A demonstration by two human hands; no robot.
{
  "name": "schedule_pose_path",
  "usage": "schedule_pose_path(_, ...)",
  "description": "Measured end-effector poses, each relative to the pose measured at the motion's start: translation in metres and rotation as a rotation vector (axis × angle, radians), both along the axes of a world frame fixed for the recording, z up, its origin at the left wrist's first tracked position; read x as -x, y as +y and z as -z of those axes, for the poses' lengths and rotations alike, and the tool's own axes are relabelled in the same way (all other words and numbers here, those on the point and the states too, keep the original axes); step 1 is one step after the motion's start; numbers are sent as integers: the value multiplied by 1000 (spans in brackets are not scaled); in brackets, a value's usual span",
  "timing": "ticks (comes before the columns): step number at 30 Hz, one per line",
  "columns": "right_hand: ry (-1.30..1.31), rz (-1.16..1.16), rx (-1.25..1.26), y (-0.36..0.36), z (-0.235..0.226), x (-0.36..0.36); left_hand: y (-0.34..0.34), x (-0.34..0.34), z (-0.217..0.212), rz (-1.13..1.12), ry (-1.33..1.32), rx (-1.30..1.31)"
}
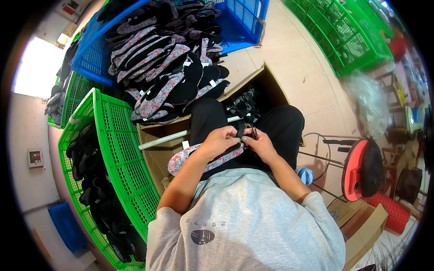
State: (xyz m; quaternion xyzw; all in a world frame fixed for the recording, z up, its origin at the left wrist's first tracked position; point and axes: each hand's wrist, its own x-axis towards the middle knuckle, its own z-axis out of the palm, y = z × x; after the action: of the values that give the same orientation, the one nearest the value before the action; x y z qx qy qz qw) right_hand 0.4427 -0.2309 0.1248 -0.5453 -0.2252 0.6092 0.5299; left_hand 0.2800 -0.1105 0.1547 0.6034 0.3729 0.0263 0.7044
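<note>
A shoe (pixel 179 163) with a grey and red floral print and a white tag lies across my lap, partly under my left forearm. My left hand (pixel 220 141) is closed, its thumb and fingers pinching a black strap (pixel 240 130) at the shoe's right end. Close against it, my right hand (pixel 261 145) is closed too, its fingertips meeting at the strap. A small dark curved object (pixel 254 133) shows among the right fingers; its kind I cannot make out. The fingers hide where strap and shoe meet.
Floral shoes (pixel 156 88) are piled ahead, partly in a blue crate (pixel 244 27). A cardboard box (pixel 276 86) holding black straps stands beyond my knees. Left, a green crate (pixel 124 149) holds black shoes. A red and black stool (pixel 357 171) stands right, another green crate (pixel 339 38) far right.
</note>
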Motion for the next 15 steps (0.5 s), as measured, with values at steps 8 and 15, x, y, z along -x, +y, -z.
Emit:
schedule_pose_path(8,3,46,144,8,-11,-12,-3,-1,-5,24,54,-107)
schedule_pose_path(15,183,-30,225,9,-33,-19,-6,-1,-7,52,45,-191)
